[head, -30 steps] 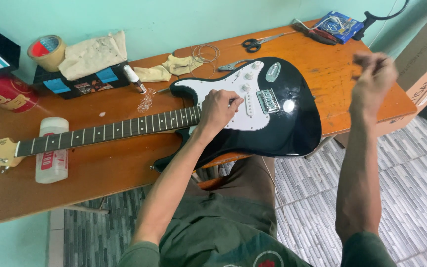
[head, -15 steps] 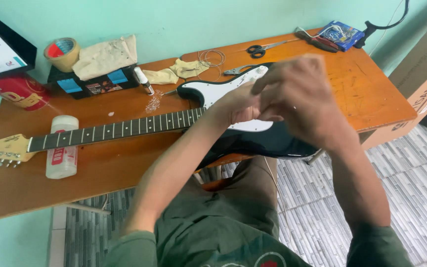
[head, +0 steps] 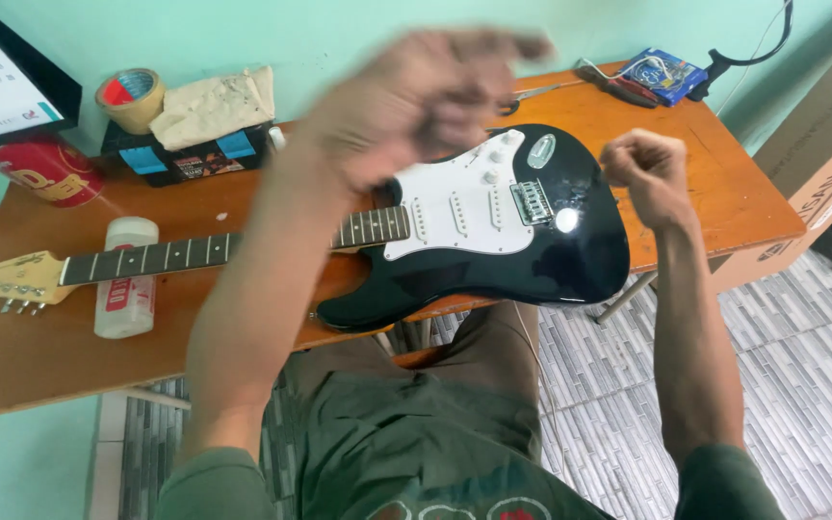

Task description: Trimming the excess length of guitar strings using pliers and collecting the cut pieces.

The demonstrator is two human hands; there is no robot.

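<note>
A black electric guitar with a white pickguard lies flat on the wooden table. Its neck runs left to a pale headstock. My left hand is raised off the guitar, close to the camera and motion-blurred, covering part of the neck joint; I cannot make out its grip. My right hand is clenched in a fist above the guitar body's right edge, with nothing visible in it. A thin wire hangs below the table edge near my lap.
A white bottle lies under the neck. At the back stand a tape roll, a cloth on a dark box and a red can. Scissors, a blue packet and a cardboard box are on the right.
My left hand has lifted off the pickguard and risen toward the camera. My right hand swept from far right across the view and is now a fist over the guitar's right edge.
</note>
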